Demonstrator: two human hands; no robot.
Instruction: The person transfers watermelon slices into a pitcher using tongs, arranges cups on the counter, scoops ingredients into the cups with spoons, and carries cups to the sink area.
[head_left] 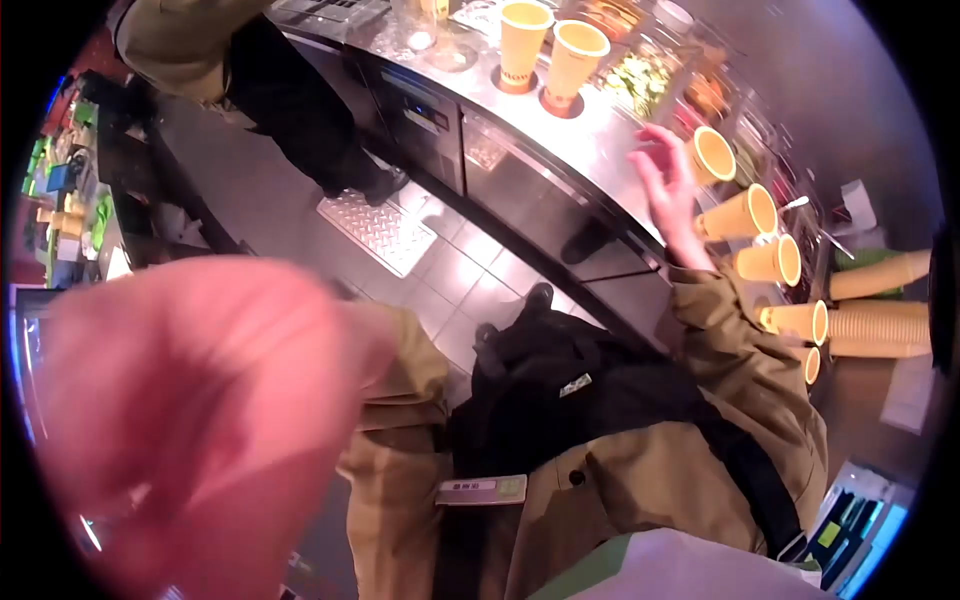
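Close to the camera on the left, my left hand is large and smeared by motion. Its fingers look bent, but whether they hold anything cannot be made out. Over the counter edge, my right hand is raised with its fingers apart and slightly curved, holding nothing. Just right of it stands a yellow paper cup. More yellow cups line the counter below that one. Farther up the counter, two tall cups stand side by side.
Trays of cut food run along the counter's back. Stacked cups lie at the right. A co-worker's tan sleeve and dark-clothed leg are at upper left, near a metal floor plate. Refrigerator doors line the counter front.
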